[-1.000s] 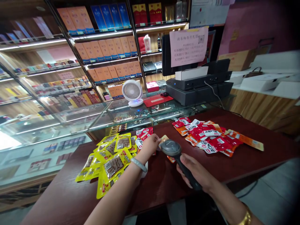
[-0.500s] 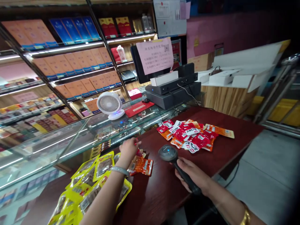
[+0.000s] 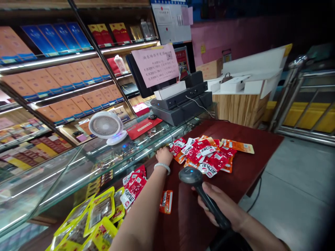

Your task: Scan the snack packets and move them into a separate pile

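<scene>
My right hand [image 3: 222,205] is wrapped around the black handle of a barcode scanner [image 3: 192,176], whose head points left with a small blue light on it. My left hand [image 3: 164,156], with a pale bangle [image 3: 162,168] at the wrist, reaches to the left edge of a pile of red, white and orange snack packets [image 3: 206,153]. Its fingertips are mostly hidden, so a grip on a packet cannot be made out. Beneath that forearm lies an orange snack packet [image 3: 166,201]. Several red and white packets [image 3: 134,186] lie left of the forearm, beside yellow-edged snack bags [image 3: 101,207].
The packets lie on a dark red tabletop [image 3: 251,167] against a glass display counter [image 3: 104,160]. On the counter stand a white fan [image 3: 107,125], a red mat [image 3: 143,128] and a monitor with a pink notice [image 3: 155,64]. A metal railing [image 3: 288,90] rises at right.
My left hand has moved right and away from me, from the near packets to the larger pile. Red packets beside the yellow bags now show. The scanner stays in my right hand; the view has shifted.
</scene>
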The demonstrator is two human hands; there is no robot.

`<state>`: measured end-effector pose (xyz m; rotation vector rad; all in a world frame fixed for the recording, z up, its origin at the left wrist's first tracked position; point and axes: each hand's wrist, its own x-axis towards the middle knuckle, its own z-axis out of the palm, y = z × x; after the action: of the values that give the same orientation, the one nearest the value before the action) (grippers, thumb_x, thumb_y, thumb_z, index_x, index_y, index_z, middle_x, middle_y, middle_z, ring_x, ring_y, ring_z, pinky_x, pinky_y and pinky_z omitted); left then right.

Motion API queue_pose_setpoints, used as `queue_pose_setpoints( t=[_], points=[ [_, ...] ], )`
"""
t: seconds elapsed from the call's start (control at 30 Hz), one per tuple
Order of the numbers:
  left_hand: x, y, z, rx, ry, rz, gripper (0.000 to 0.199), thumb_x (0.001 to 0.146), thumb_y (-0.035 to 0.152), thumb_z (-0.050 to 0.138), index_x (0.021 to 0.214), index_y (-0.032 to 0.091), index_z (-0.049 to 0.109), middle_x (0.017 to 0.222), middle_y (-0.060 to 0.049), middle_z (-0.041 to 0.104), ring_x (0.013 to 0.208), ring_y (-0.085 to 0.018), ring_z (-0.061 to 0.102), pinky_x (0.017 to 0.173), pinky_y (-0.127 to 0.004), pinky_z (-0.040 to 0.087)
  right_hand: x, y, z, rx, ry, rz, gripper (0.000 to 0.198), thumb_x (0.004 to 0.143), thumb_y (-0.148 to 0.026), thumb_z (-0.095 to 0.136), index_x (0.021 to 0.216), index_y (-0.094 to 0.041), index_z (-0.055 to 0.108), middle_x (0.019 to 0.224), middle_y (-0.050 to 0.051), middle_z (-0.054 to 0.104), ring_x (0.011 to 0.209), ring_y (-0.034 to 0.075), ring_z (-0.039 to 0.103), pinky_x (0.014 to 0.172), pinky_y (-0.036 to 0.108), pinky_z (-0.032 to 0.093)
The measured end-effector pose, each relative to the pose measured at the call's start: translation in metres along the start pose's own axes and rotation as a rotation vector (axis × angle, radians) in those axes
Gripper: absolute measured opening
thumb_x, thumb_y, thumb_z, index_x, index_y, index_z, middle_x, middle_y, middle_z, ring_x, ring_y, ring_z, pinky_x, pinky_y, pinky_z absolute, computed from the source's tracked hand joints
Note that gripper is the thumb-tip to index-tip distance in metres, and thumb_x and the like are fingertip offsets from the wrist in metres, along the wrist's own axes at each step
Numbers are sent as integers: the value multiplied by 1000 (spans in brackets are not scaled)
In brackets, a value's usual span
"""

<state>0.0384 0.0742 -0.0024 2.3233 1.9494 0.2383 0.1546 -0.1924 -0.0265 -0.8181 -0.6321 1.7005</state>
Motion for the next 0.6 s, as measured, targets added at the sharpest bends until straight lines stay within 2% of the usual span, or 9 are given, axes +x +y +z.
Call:
queue_pose_setpoints(
  t=[0.07,0.13,0.23,0.4,0.5,0.6],
  points=[
    [5,-3,2,-52,-45,-30,43,79,51,64,103,16,66,116,-20,66,112,-35,59,89,-40,45,1,1,-1,9,-2,0,45,89,-63,51,103,-21,52,57,-8,51,29,4,40,26,13,34],
    [5,-8,2,-102,-80,-39,36,81,49,63,100,18,65,107,-15,69,103,-30,64,83,-35,45,1,1,-2,14,-7,2,44,90,-62,50,104,-20,52,57,-8,52,29,4,40,26,13,34],
    [-4,-20,1,-198,-23,8,23,85,38,60,98,19,60,95,-9,70,88,-21,65,74,-29,44,0,1,-3,21,-10,2,45,91,-62,50,106,-19,52,57,-8,52,29,4,41,26,14,34],
    [-42,-44,-8,-522,62,70,13,83,29,61,86,19,54,75,-1,62,68,-13,58,64,-23,41,-1,0,3,-13,9,-17,42,91,-60,51,105,-20,51,57,-8,51,29,4,40,26,13,34],
    [-72,-51,-17,-690,49,70,15,80,27,63,81,20,50,69,3,56,63,-12,54,61,-21,40,-2,0,13,-40,9,-36,41,90,-60,53,101,-20,51,56,-9,50,30,4,39,26,13,33],
    [-97,-54,-25,-764,19,62,11,78,18,60,81,20,50,68,3,57,60,-11,53,58,-21,39,-2,2,23,-43,-8,-41,41,90,-60,54,101,-20,51,56,-9,50,30,3,38,27,12,32]
  ],
)
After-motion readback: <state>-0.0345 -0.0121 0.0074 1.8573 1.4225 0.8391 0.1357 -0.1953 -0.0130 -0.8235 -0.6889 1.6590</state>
